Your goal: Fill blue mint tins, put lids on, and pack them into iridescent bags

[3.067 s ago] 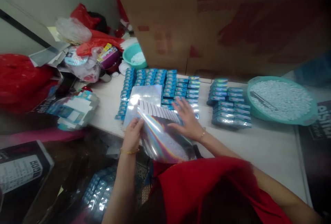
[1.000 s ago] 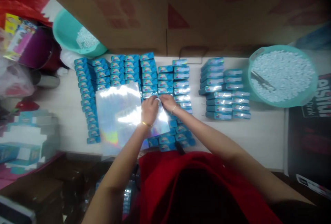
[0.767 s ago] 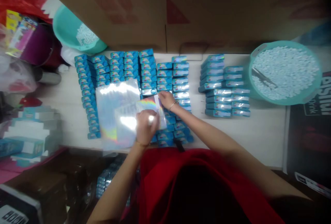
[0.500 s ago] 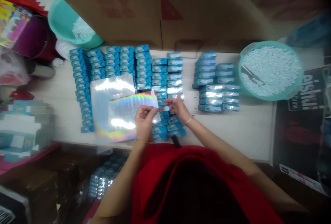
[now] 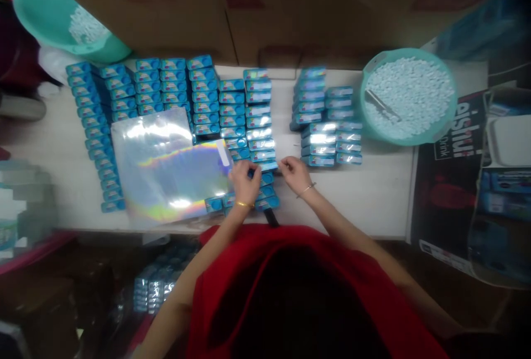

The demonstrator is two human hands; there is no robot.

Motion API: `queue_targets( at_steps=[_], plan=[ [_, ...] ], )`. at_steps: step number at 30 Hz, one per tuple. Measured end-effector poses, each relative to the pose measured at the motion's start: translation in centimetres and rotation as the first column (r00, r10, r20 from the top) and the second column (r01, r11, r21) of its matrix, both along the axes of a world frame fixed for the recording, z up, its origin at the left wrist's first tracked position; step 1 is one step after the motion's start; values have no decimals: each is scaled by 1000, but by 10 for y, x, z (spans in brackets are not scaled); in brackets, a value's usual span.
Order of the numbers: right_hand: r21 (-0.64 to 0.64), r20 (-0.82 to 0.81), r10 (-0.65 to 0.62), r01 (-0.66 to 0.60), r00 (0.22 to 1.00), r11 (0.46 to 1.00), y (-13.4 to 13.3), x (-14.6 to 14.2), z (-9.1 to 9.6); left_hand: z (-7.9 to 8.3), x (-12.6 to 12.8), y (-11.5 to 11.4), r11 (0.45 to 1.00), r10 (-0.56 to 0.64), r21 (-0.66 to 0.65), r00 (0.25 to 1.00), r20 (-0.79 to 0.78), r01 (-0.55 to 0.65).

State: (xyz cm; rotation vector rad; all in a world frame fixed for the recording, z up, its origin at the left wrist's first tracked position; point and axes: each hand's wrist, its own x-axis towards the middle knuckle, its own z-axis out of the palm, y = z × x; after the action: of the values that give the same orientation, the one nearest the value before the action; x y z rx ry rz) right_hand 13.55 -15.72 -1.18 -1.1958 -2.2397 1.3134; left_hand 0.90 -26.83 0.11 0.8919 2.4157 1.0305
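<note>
My left hand point(image 5: 246, 180) is closed in a pinch at the left end of a small shiny sticker point(image 5: 267, 166). At its other end, the fingertips of my right hand point(image 5: 296, 175) are pinched together. The sticker stretches over a small blue box point(image 5: 265, 180) in the rightmost column of the main group; whether it touches the box is hard to see. Under and left of my left hand lie shiny, rainbow-reflecting sticker sheets point(image 5: 166, 168), covering part of the columns of blue boxes. Several boxes point(image 5: 260, 126) farther up that column have glossy strips on their ends.
Right of my hands stands a smaller group of blue boxes point(image 5: 318, 149). A green basin point(image 5: 367, 126) of small white pieces, with tweezers point(image 5: 384, 105) on top, is beyond it. Another green basin point(image 5: 37, 10) is at upper left. A large cardboard carton point(image 5: 166, 21) borders the table's back.
Both hands have brought the small sticker from beside the sheet's edge onto the column of boxes. My right hand's fingers have closed from spread to pinched. The whole view has shifted.
</note>
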Motion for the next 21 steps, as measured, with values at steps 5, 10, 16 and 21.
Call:
queue_targets(
  at_steps=[5, 10, 16, 21],
  plan=[
    [80, 159, 49, -62, 986, 995, 8, 4, -18, -10, 4, 10, 989, -45, -144, 993, -108, 30],
    [88, 198, 66, -85, 978, 993, 8, 7, -29, -19, 6, 11, 989, -61, -144, 988, -141, 41],
    [0, 52, -19, 19, 998, 1000, -4, 9, -47, -21, 7, 15, 984, -68, -172, 984, -164, 40],
    [3, -26, -166, 166, 986, 986, -34, 16, -47, -12, 2, 3, 963, -192, -229, 958, -214, 142]
  ],
)
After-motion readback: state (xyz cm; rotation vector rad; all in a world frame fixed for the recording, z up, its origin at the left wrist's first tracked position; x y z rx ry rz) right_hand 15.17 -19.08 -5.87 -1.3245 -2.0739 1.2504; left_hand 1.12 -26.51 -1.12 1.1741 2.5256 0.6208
